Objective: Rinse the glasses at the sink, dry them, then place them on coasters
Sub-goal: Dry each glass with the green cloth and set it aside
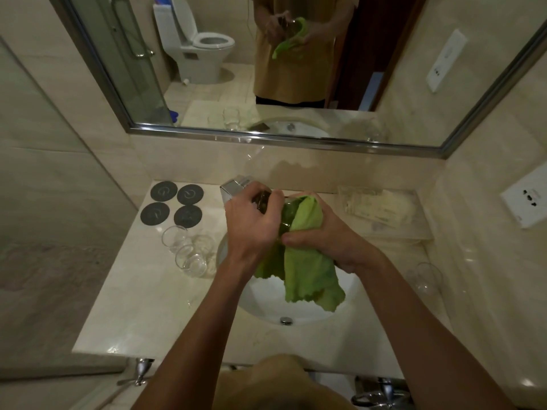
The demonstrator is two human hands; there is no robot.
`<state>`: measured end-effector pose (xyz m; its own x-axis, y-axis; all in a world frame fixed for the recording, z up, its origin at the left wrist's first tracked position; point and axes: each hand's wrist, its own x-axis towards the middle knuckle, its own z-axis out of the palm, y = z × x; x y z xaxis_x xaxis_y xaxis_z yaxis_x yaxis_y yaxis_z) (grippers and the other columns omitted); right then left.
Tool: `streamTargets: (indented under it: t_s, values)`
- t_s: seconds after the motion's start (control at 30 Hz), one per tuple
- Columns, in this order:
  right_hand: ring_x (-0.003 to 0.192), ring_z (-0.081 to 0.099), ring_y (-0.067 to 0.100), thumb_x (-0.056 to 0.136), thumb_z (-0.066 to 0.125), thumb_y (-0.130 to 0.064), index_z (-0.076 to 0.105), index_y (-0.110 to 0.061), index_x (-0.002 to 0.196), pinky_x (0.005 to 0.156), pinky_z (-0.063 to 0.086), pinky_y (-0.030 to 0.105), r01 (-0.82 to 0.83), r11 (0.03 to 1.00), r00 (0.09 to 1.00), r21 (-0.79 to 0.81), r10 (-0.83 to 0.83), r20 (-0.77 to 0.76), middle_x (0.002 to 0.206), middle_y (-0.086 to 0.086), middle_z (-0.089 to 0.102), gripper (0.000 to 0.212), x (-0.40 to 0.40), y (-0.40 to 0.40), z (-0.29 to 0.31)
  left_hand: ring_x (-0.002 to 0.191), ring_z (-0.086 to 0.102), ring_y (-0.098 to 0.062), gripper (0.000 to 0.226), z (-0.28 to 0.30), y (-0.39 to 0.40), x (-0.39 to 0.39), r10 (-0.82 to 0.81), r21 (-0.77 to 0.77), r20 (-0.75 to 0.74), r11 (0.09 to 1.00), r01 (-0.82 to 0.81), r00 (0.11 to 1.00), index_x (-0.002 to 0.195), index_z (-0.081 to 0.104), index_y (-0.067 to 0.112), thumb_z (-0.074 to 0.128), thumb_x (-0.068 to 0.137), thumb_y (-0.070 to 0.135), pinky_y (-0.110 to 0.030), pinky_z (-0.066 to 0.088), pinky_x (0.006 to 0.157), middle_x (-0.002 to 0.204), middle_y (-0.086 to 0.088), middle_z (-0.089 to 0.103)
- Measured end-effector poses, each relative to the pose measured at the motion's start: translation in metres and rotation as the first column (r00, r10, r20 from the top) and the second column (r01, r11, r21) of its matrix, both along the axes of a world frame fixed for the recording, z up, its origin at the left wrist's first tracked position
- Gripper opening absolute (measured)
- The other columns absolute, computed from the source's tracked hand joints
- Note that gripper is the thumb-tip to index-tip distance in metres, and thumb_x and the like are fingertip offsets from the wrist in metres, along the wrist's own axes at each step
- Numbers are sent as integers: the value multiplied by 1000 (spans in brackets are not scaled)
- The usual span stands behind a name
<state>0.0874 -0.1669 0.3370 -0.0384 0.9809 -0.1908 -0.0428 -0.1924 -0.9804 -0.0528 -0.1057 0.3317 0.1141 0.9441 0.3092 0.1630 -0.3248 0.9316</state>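
Note:
Over the white sink (pixel 266 303), my left hand (pixel 251 229) grips a clear glass (pixel 263 201) that is mostly hidden by my fingers. My right hand (pixel 325 235) holds a green cloth (pixel 307 261) bunched against and into the glass; the cloth's loose end hangs over the basin. Three clear glasses (pixel 189 250) stand together on the counter left of the sink. Behind them lie several round dark coasters (pixel 173 207), all bare. Another clear glass (pixel 426 278) stands at the counter's right side.
A chrome tap (pixel 235 187) sits behind my hands. A clear tray with packets (pixel 381 211) lies at the back right. The beige counter (pixel 148 315) ends at a wall on the right and a glass panel on the left. A mirror (pixel 296 69) hangs above.

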Motion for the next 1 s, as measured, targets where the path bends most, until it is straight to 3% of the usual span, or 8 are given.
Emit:
streamTargets:
  t_s: [0.2,0.33,0.43,0.6,0.7,0.77,0.9,1.0]
  values:
    - [96,62,-2,60,96,-19,44,-25,121,78,55,21,112,977,894,183,-180,411,110,-12,60,80,-21,-7,3,60,51,-17,33,-2,7,-5,31,-71,-122,997,-40,992,65,59,9,52,82,36,-45,49,63,59,3,54]
    - [111,56,16,66,91,-32,39,-24,140,83,51,30,6,954,593,300,-245,767,127,-2,53,91,-30,-7,-5,61,58,-26,39,-3,6,-3,103,-81,-249,989,-127,963,66,58,9,49,83,42,-44,50,60,59,-5,60]
    - [117,51,18,71,87,-43,33,-19,147,84,50,30,-33,948,449,316,-269,852,134,1,49,96,-32,-9,-12,54,52,-21,36,-4,6,-3,92,-85,-286,989,-121,954,61,54,14,53,84,41,-34,40,53,55,2,56]
    - [108,54,10,66,91,-31,44,-32,130,84,46,29,-9,998,739,64,-36,672,123,-8,52,79,-7,-15,-8,57,57,-33,39,-16,9,-13,47,-257,-241,960,-111,969,58,56,9,55,78,43,-40,46,54,54,-10,59]
    - [102,63,17,75,85,-18,66,-22,111,83,52,28,159,985,839,72,-173,516,111,-1,65,41,25,-18,-5,49,55,-24,40,-22,14,-18,69,-437,-114,893,-112,991,64,64,7,52,75,43,-38,47,52,57,-10,66]
    - [95,67,17,80,82,-17,69,-19,104,81,55,29,314,945,825,89,-318,468,101,-2,70,27,40,-18,-5,41,46,-12,34,-22,16,-19,67,-523,-25,849,-71,997,64,63,11,53,82,38,-27,36,45,58,-7,66]
    - [99,63,17,77,84,-30,59,-17,117,87,53,37,589,800,678,111,-565,471,109,-3,65,49,32,-9,-8,39,36,-12,31,-20,10,-7,61,-659,117,752,31,991,79,64,6,55,90,33,-19,25,38,65,-11,62]
    - [98,62,15,82,79,-40,51,-19,120,84,53,36,633,767,683,104,-617,391,110,-4,62,51,6,-7,-7,39,35,-11,31,-21,1,6,42,-688,147,723,71,988,84,64,4,53,92,32,-18,25,38,72,-16,58]
